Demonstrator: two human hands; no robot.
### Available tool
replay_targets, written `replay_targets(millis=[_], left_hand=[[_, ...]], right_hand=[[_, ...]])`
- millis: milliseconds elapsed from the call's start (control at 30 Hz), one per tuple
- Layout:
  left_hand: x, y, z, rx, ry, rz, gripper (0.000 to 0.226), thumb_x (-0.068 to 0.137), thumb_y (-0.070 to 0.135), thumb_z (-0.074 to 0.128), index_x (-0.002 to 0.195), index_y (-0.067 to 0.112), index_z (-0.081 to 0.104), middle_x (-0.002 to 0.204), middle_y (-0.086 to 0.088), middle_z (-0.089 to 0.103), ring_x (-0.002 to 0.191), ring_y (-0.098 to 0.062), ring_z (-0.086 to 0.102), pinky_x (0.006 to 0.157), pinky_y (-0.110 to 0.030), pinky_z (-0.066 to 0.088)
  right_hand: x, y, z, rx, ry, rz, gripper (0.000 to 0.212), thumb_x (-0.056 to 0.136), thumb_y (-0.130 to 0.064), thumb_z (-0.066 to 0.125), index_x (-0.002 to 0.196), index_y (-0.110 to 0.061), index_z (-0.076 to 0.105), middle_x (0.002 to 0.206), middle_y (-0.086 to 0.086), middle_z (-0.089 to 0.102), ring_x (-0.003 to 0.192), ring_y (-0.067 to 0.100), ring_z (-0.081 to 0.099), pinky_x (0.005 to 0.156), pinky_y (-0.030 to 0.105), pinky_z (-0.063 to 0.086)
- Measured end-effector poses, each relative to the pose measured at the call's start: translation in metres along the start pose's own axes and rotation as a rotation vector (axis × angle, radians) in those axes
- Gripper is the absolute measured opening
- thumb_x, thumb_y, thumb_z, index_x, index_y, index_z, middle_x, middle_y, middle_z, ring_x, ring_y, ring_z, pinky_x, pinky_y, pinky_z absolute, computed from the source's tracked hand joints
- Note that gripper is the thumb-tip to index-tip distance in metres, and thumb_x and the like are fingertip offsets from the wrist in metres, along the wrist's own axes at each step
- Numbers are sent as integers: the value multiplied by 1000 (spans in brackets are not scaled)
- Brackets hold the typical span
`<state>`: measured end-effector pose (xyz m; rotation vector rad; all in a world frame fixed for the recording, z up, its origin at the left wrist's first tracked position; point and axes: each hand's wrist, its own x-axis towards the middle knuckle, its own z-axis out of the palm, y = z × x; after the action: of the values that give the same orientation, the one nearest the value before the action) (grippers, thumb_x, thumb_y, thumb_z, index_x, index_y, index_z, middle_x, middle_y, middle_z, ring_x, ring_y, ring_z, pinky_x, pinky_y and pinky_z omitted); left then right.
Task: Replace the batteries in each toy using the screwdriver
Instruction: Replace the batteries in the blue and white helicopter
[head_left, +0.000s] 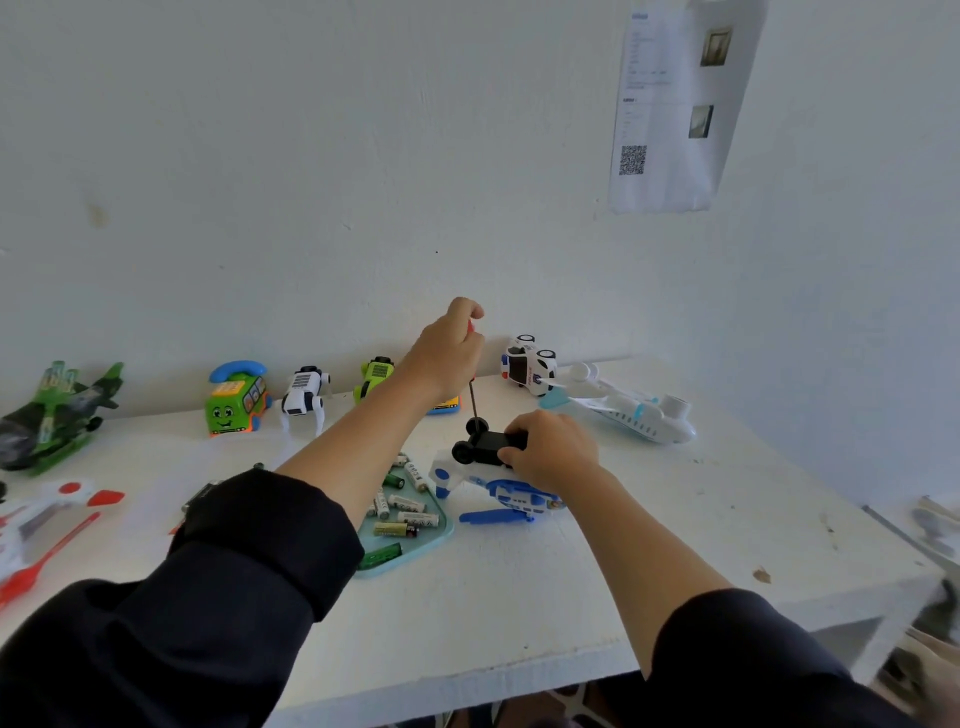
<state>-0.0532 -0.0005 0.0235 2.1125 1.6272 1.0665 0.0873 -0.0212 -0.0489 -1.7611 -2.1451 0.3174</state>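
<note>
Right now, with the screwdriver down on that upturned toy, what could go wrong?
1. The left hand holds the screwdriver high on its handle, so the tip may slip off the toy.
2. The right hand grips the toy close to the tip and could get jabbed.
3. A freed screw could roll among the batteries on the tray.

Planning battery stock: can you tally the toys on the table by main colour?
Green: 3 – plane, bus, truck
White: 3 – robot dog, police car, airliner
Blue-white: 1 – helicopter
Red-white: 1 – left-edge toy
Yellow: 1 – half-hidden toy
Total: 9
</note>
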Motion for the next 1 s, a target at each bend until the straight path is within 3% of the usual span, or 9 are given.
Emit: replay_targets(millis=[100, 200, 300, 433, 567, 700, 833, 900, 1000], left_hand=[[3, 0, -2, -30, -55, -3, 42, 100, 12, 34, 141, 17, 34, 134, -6, 46, 100, -16, 53, 90, -33, 45], [1, -4, 0, 26, 25, 57, 41, 97, 21, 47, 136, 24, 37, 106, -10, 61, 87, -22, 64, 85, -38, 52], [-6, 1, 4, 173, 95, 181, 29, 91, 33, 58, 115, 21, 47, 79, -7, 61, 71, -24, 64, 71, -32, 49], [-3, 5, 12, 222, 140, 123, 23, 97, 34, 40, 88, 13, 42, 74, -3, 52, 71, -27, 60, 63, -36, 42], [4, 0, 7, 57, 41, 17, 13, 96, 13, 33, 106, 12, 42, 98, -7, 50, 81, -28, 58, 76, -40, 48], [-1, -4, 6, 86, 56, 131, 25, 97, 17, 45, 122, 19, 45, 87, -8, 60, 75, -25, 64, 77, -42, 53], [-4, -3, 8, 181, 126, 160, 18, 96, 29, 48, 108, 16, 45, 71, -12, 56, 68, -29, 61, 69, -39, 48], [-3, -1, 7, 110, 68, 88, 11, 97, 21, 39, 107, 15, 39, 81, -10, 54, 74, -30, 57, 68, -37, 43], [3, -1, 3, 16, -52, 6, 30, 96, 9, 30, 126, 14, 34, 109, -7, 46, 89, -25, 52, 81, -38, 44]], right_hand=[[0, -1, -1, 5, -3, 4, 29, 89, -33, 56, 116, -24, 61, 102, 1, 61, 89, 15, 49, 65, 25, 43], [-1, -2, -1, 4, -9, 8, 29, 88, -33, 57, 115, -24, 61, 100, 1, 62, 90, 16, 51, 65, 26, 44], [-2, -3, -1, 11, -5, 17, 29, 88, -33, 57, 115, -24, 61, 100, 1, 61, 91, 16, 51, 68, 26, 45], [-2, -2, -2, 11, -1, 20, 29, 88, -33, 57, 115, -24, 61, 102, 2, 62, 93, 17, 52, 68, 27, 46], [-1, -2, -2, 13, -2, 36, 29, 89, -33, 56, 117, -23, 61, 101, 2, 63, 91, 17, 53, 65, 25, 44], [0, -3, -4, 12, -11, 37, 30, 89, -33, 56, 117, -23, 61, 99, 1, 62, 87, 16, 53, 61, 24, 42], [0, -3, -3, 10, -11, 46, 30, 89, -34, 56, 116, -23, 61, 99, 1, 63, 89, 16, 54, 67, 26, 46], [0, -3, -3, 12, -14, 46, 30, 89, -33, 56, 117, -23, 61, 100, 2, 63, 89, 17, 53, 66, 26, 46], [1, -3, -4, 18, -30, 49, 30, 90, -33, 56, 117, -21, 61, 99, 2, 62, 86, 16, 53, 61, 23, 42]])
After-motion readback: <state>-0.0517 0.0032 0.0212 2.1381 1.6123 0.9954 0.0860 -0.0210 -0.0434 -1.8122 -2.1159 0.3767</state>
